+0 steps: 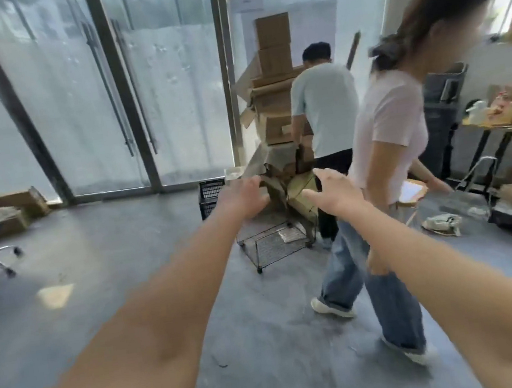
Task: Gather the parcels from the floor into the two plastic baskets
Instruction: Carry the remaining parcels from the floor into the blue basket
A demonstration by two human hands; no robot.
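Hands out front, both empty: your left hand (244, 198) has loosely curled fingers holding nothing, your right hand (333, 195) is spread with fingers straight, so neither grip is on anything yet. Landmark is the black plastic basket (211, 196) by the glass door (124, 90). Parcels, as far as I can judge, are the brown cardboard boxes (280, 119) heaped just right of that basket, leaning and loose; more boxes (19, 208) lie on the floor well to its left. Only one basket clearly visible; second not identifiable. Wire cart (272, 243) stands just in front of the basket. Two people are right of it, one walking past, so wait for a gap. My advice: take from the heap's loose edge, two hands under a box, not the top of the stack. Cardboard is matte, creased, flaps open; basket is rigid lattice; floor (96, 280) is smooth grey concrete
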